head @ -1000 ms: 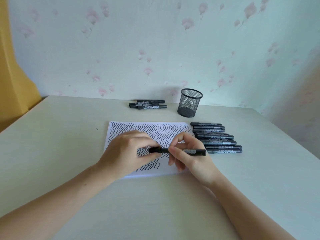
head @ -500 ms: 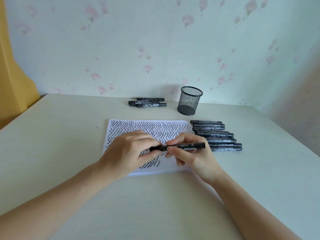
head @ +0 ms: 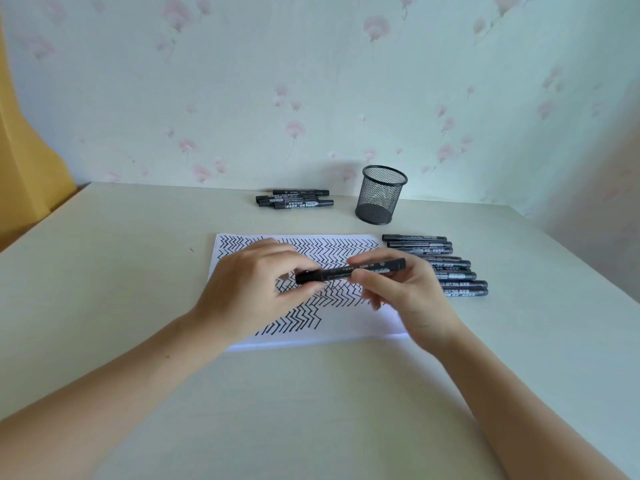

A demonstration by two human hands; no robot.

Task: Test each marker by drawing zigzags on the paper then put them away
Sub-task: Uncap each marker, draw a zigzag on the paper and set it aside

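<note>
A black marker (head: 349,270) is held level above the white paper (head: 360,327), which is covered with black zigzags. My left hand (head: 256,289) pinches the marker's cap end at the left. My right hand (head: 405,292) grips the barrel between thumb and fingers. The marker looks capped, though the cap end is partly hidden by my fingers. A row of several black markers (head: 446,268) lies right of the paper, partly behind my right hand. A smaller group of black markers (head: 294,199) lies at the back of the table.
A black mesh pen cup (head: 381,195) stands upright at the back, between the two marker groups; it looks empty. The pale table (head: 311,410) reaches to a flowered wall. A yellow curtain (head: 20,161) hangs at the far left.
The marker's right end has risen a little, so it tilts slightly up to the right. Both hands have kept their hold and sit a bit closer together over the paper.
</note>
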